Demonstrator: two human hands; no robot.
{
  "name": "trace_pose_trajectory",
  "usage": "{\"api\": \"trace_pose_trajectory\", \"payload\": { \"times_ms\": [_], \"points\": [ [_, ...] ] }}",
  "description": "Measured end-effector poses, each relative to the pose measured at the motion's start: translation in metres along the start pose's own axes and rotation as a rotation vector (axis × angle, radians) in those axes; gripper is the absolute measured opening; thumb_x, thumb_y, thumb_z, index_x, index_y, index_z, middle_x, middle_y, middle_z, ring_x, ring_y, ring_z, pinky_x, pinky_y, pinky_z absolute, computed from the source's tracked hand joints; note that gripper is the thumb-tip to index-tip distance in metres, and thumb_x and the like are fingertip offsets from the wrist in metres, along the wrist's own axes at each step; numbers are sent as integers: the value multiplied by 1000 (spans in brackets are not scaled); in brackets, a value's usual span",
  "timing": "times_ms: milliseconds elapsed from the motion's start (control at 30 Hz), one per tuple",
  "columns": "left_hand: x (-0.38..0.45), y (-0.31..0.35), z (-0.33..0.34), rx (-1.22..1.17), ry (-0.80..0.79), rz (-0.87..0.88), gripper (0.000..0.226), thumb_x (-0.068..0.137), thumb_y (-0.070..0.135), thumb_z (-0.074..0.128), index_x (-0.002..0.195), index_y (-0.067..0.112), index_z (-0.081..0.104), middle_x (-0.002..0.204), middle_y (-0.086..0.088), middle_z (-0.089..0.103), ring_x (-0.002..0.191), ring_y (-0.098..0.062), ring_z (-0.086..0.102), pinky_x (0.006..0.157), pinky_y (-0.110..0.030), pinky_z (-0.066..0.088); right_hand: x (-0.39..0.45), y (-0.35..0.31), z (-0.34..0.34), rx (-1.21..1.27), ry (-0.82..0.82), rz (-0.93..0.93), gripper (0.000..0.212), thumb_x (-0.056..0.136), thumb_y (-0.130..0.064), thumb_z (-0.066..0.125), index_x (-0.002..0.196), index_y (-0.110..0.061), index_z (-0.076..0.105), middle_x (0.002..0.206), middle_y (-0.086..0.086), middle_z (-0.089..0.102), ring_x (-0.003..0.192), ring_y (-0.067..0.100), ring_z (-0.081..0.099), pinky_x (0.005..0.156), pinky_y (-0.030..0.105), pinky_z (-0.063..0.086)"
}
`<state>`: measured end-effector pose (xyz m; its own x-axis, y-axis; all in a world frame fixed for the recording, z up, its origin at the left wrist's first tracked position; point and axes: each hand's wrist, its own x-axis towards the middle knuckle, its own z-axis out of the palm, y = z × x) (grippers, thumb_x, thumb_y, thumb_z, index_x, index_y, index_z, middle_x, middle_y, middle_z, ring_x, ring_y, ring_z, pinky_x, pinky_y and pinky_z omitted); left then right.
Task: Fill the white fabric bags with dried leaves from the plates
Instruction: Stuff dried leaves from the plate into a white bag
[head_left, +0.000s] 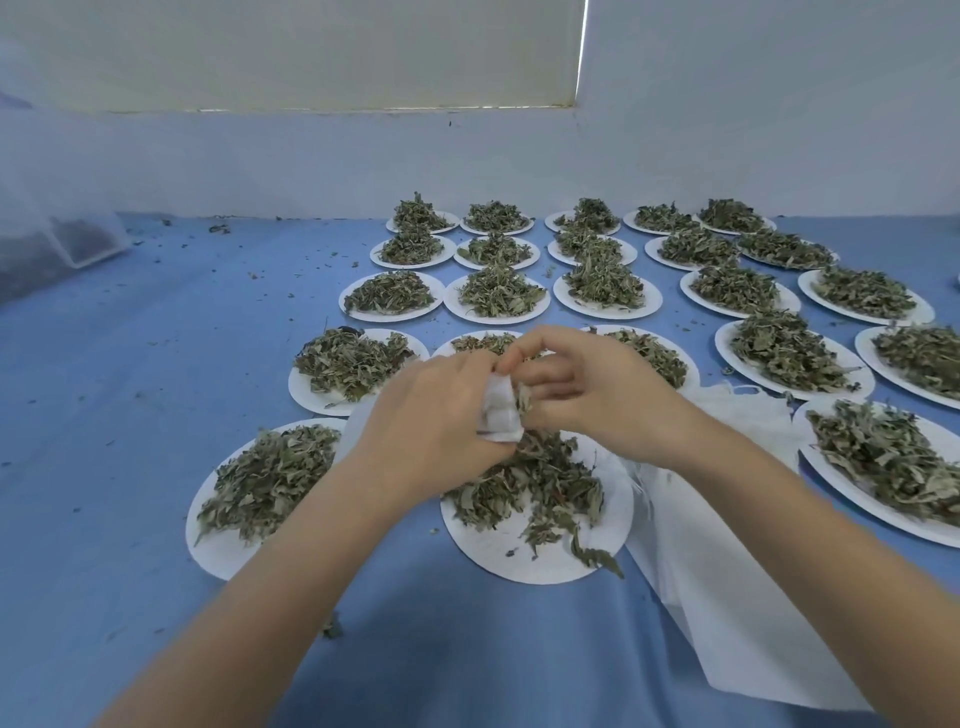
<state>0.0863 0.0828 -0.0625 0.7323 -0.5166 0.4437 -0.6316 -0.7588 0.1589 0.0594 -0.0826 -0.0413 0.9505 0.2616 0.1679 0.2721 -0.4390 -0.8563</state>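
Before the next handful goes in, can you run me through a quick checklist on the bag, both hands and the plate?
1. Left hand grips the white fabric bag: ok.
2. Right hand pinches dried leaves at the bag's mouth: ok.
3. Bag held above the nearest plate, so spills land on it: ok.
4. Leaves left on that plate for more handfuls: ok.
5. Spare bags lie by the right forearm: ok.
6. How full the bag is: cannot tell, the hands hide it.
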Motion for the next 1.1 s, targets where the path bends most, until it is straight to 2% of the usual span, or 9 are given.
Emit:
{"api": "trace_pose_trajectory", "payload": {
  "times_ms": [133, 233, 333, 467, 600, 700, 833, 1000, 1100],
  "points": [
    [0, -7, -2, -12, 0, -68, 38, 74, 36, 64, 107, 21, 55, 85, 10, 54, 80, -16, 54, 58, -22, 20, -2, 4, -13, 188, -38, 41, 35, 84, 6, 58, 108, -20, 60, 103, -2, 72, 93, 15, 69, 84, 32, 56],
    [2, -8, -4, -40, 9, -104, 35, 72, 37, 63, 102, 23, 55, 82, 10, 52, 77, -15, 52, 57, -25, 24, -5, 8, -13, 41, 42, 23, 28, 81, -33, 68, 108, -33, 61, 109, -15, 67, 101, 5, 63, 91, 34, 51],
    [4, -5, -2, -35, 38, -91, 38, 71, 40, 64, 103, 21, 56, 82, 11, 53, 76, -12, 53, 56, -22, 28, -5, 9, -3, -20, 11, 59, 50, 65, -63, 69, 111, -45, 60, 116, -17, 62, 104, 0, 60, 92, 35, 51],
    [5, -3, -1, -79, 61, -102, 47, 71, 45, 61, 110, 20, 56, 87, 9, 55, 76, -10, 47, 61, -22, 27, -1, 13, 5, 149, 80, 91, 51, 60, -51, 75, 108, -38, 64, 112, 0, 67, 91, 14, 69, 81, 36, 57],
    [6, -2, -5, -54, 70, -87, 43, 71, 43, 63, 107, 19, 57, 87, 6, 58, 82, -19, 55, 61, -24, 26, 0, 14, 2, 113, 226, 55, 34, 61, -37, 79, 94, -31, 71, 92, -5, 73, 81, 8, 69, 77, 23, 55],
    [6, -1, -4, -41, 63, -70, 41, 73, 41, 66, 108, 20, 57, 89, 4, 60, 82, -20, 56, 62, -26, 31, -1, 12, -1, 147, 261, 16, 20, 69, -19, 80, 86, -26, 74, 81, -4, 74, 76, 11, 71, 75, 21, 56],
    [6, 1, -1, -13, 89, -27, 38, 72, 37, 67, 105, 19, 60, 85, 6, 61, 78, -18, 55, 60, -24, 29, 0, 7, -1, -42, 219, -98, 19, 71, -13, 79, 88, -23, 77, 82, -8, 74, 76, 3, 69, 77, 20, 54],
    [8, 3, 2, -21, 80, 33, 32, 71, 27, 69, 97, 9, 63, 81, -2, 63, 73, -23, 55, 60, -29, 36, 7, 3, 1, -493, 59, -282, 7, 82, -3, 67, 83, -5, 73, 69, 4, 68, 63, 10, 51, 59, 24, 39],
    [7, 0, 2, -64, 54, 24, 35, 74, 31, 65, 104, 13, 60, 87, 2, 62, 80, -20, 54, 67, -31, 39, 7, 1, -2, -496, -98, -308, 11, 86, 0, 61, 85, -6, 70, 62, -9, 55, 58, -1, 45, 57, 12, 31]
  ]
}}
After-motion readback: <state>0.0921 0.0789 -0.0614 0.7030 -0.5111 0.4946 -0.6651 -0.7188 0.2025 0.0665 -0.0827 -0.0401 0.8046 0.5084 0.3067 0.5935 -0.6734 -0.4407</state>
